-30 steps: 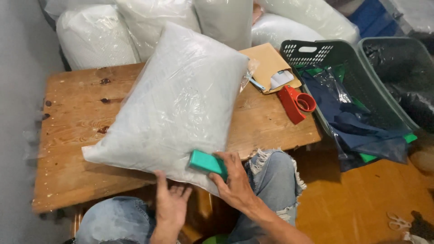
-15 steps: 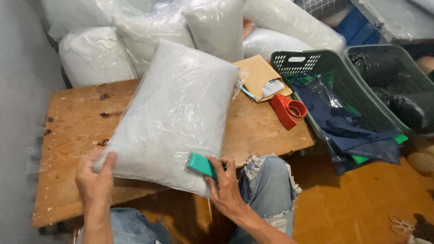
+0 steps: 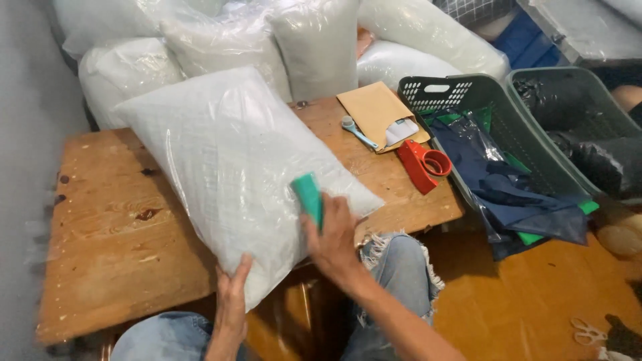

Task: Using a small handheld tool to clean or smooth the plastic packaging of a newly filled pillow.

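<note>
A large pillow (image 3: 234,167) wrapped in clear plastic is being held tilted on a wooden table (image 3: 114,247), its near edge hanging over the table's near side. The near left corner of the pillow is being gripped from below by the left hand (image 3: 231,301), fingers pressed up against the plastic. A small green block (image 3: 309,197) is being clasped by the right hand (image 3: 331,237) and pressed against the pillow's near right face; the fingers are closed around it. The two hands are being kept apart, one at each near corner of the pillow. Knees in torn blue jeans (image 3: 394,274) are being shown below the table edge. On the far right part of the table, a brown envelope (image 3: 374,110) is lying with a white card on it, a light blue tool (image 3: 356,132) just beside its left edge, and a red tape dispenser (image 3: 421,164) near its near corner. More plastic-wrapped pillows (image 3: 221,33) are piled at the far side. To the right of the table, a green basket (image 3: 461,93) is being filled by dark blue cloth (image 3: 508,187), and a second basket (image 3: 575,87) is standing beside it.
</note>
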